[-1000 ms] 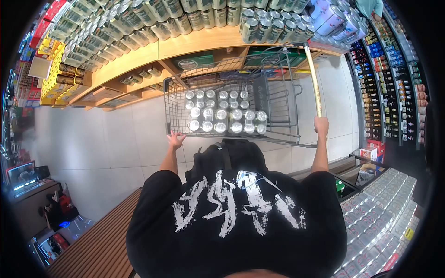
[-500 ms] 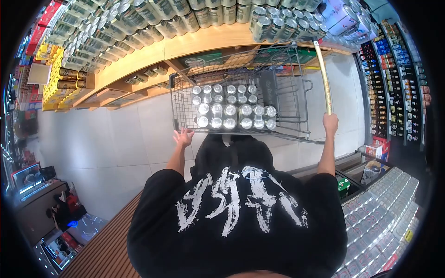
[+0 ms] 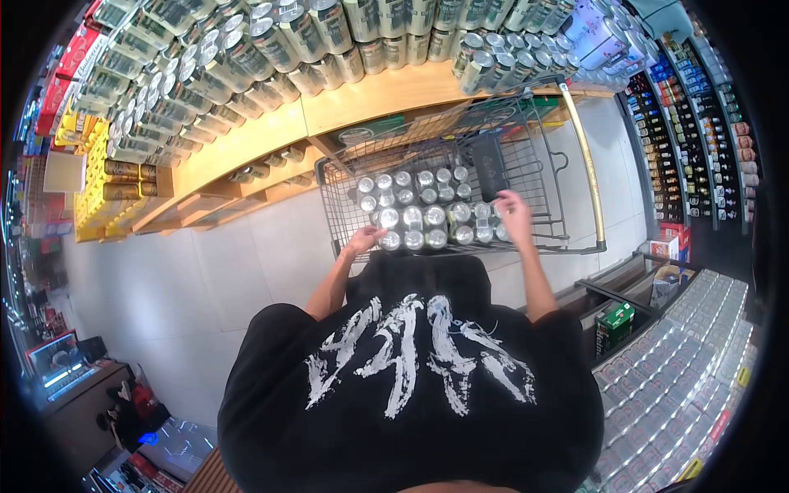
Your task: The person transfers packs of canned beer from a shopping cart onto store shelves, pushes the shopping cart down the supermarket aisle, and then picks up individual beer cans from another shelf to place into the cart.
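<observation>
A wire shopping cart [image 3: 562, 244] stands sideways in front of me, with silver-topped cans [image 3: 413, 217] packed in rows in its basket. My left hand [image 3: 362, 239] is at the near left part of the basket, its fingertips beside the nearest row of cans; whether it grips one is unclear. Over the right end of the cans hovers my right hand [image 3: 514, 214], slightly blurred, fingers apart and holding nothing. The yellow cart handle [image 3: 582, 156] is to the right, with no hand on it.
A wooden shelf [image 3: 362, 100] stacked with cans curves behind the cart. Yellow packs [image 3: 120, 177] stand at left. Bottle shelves [image 3: 686, 123] line the right side. Packed cans [image 3: 666, 378] and a green box [image 3: 614, 323] are at lower right.
My right hand has let go of the cart handle and moved left over the basket. My left hand has moved right, from the basket's corner to the nearest cans.
</observation>
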A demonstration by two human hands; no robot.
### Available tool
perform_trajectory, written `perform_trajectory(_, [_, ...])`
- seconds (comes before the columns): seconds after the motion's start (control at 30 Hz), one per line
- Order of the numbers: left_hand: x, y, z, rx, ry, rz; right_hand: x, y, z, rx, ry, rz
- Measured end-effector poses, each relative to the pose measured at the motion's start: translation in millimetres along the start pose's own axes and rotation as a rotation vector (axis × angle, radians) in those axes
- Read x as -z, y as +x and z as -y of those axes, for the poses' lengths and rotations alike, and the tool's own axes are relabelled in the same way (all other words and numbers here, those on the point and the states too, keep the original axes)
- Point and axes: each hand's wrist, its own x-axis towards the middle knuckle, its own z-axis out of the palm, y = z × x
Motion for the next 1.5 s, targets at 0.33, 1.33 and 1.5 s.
perform_trajectory(0.33, [-2.9,10.1,-4.0,0.168,-0.273,0.102,-117.6,-20.4,36.8,-0.386,-0.338,0.651])
perform_trajectory(1.33, [-43.7,-54.6,-19.0,-0.110,-0.573,-0.435,-125.5,-12.8,33.1,-0.652,0.564,0.560])
perform_trajectory(1.5, [-5.0,-67.9,-86.2,-0.325,-0.425,-0.478,-113.8,16.0,54.5,-0.323,0.580,0.334])
